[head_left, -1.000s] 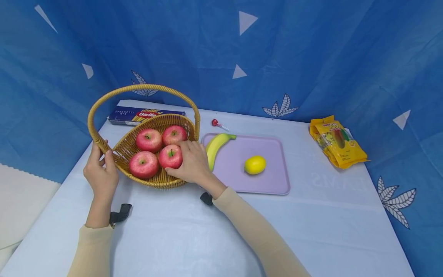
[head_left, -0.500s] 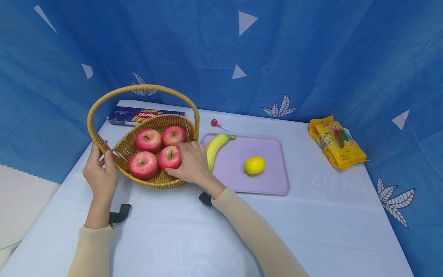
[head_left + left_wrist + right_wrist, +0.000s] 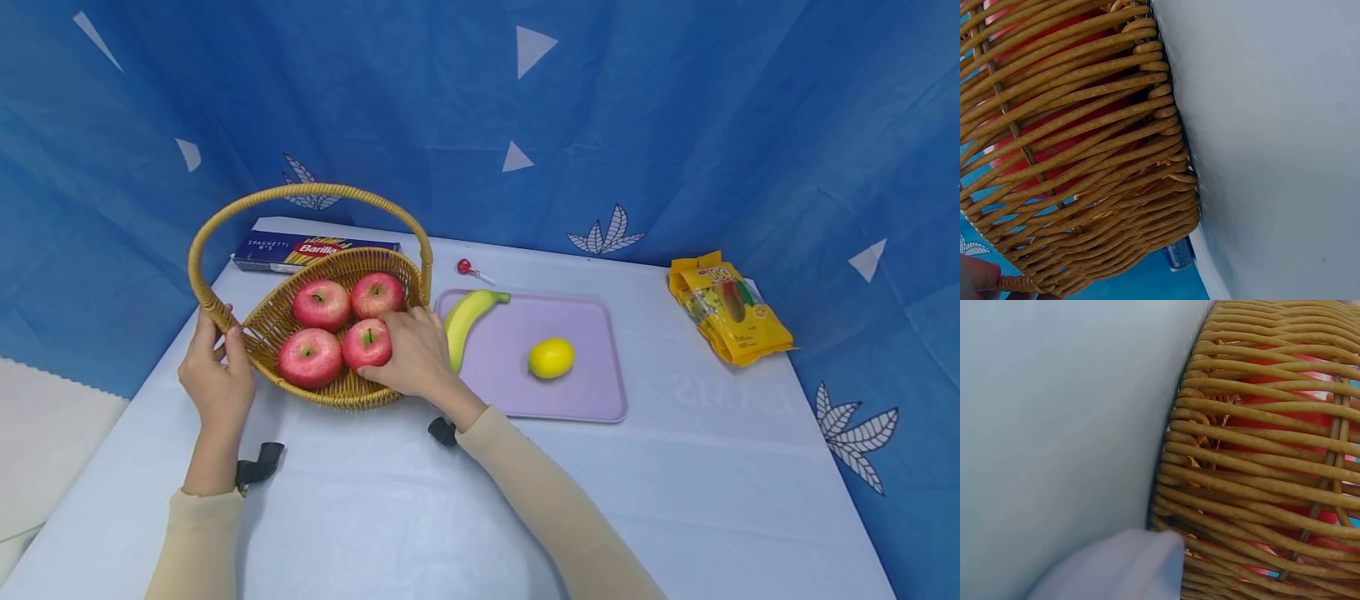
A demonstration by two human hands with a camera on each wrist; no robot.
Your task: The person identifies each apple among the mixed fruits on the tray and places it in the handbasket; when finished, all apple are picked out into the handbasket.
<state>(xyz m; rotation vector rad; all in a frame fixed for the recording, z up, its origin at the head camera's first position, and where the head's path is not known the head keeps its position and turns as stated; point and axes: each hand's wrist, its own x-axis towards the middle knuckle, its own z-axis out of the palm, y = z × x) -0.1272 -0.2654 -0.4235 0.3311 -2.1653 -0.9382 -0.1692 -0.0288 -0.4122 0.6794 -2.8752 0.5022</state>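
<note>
A wicker basket [image 3: 258,354] with a tall arched handle stands on the white table at the left, holding several red apples. At its left end, my left hand [image 3: 217,383] grips the foot of the handle; in the left wrist view its fingers [image 3: 979,274] show at the lower left corner. My right hand [image 3: 416,354] reaches over the right rim and holds the front right apple [image 3: 366,343] between thumb and fingers. Part of that apple is hidden by the hand. Behind it lies another apple [image 3: 377,294], and two more, including one apple [image 3: 310,358], sit to the left.
Just right of the basket, a lilac tray [image 3: 577,400] bears a banana [image 3: 467,321] and a lemon [image 3: 551,358]. Behind them lie a red lollipop [image 3: 465,266] and a blue spaghetti box [image 3: 277,248]. A yellow mango packet [image 3: 731,308] lies at the far right.
Almost nothing differs. The apple in my right hand sits very slightly nearer to me, and both hands keep their holds. The basket stays in place.
</note>
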